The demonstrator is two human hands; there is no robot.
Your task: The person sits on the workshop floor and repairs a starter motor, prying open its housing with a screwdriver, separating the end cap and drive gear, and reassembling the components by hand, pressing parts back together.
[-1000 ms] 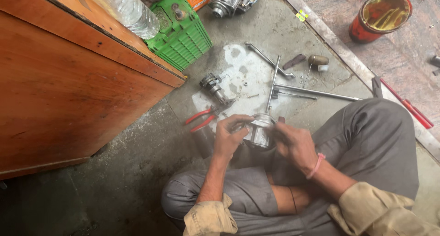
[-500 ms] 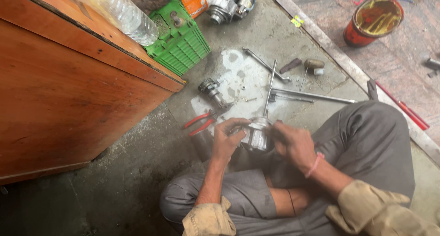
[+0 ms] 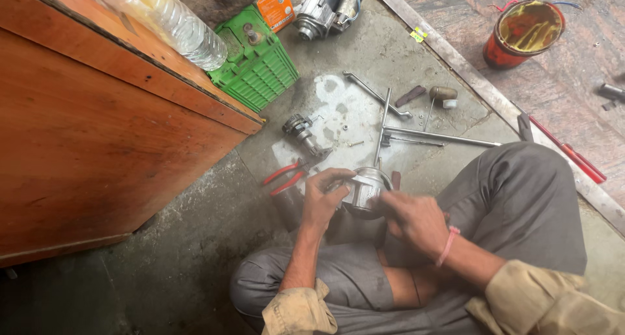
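— two hands on one part, that's what i see from here. the left hand (image 3: pixel 323 201) is curled round the near side of that round metal housing (image 3: pixel 364 188), fingers closed over its rim, and the right hand (image 3: pixel 416 221) is pressed in against its other side, fingers bent, though i can't tell how firmly they grip.

— where's it sitting?

— held low in front of the crossed legs, just above the concrete floor (image 3: pixel 215 244), between the knees.

— looks heavy?

— i'd judge it solid and stiff, cast metal, with some weight for its size. greasy too, probably, so slippery. best held around the outer wall with both palms, as it is now, not by any thin edge.

— and the rest lying about?

— one pair of red-handled pliers (image 3: pixel 285 177) just beside the left hand. one small geared piece (image 3: pixel 301 128) further out. three or so long steel rods and wrenches (image 3: pixel 416 134) fanned on the floor. one green plastic crate (image 3: pixel 257 65), one clear bottle (image 3: pixel 176 26) on the wooden cabinet (image 3: pixel 97 146), one starter motor (image 3: pixel 323 8) at the top, one red tin (image 3: pixel 521 32) of yellowish stuff well apart on the right.
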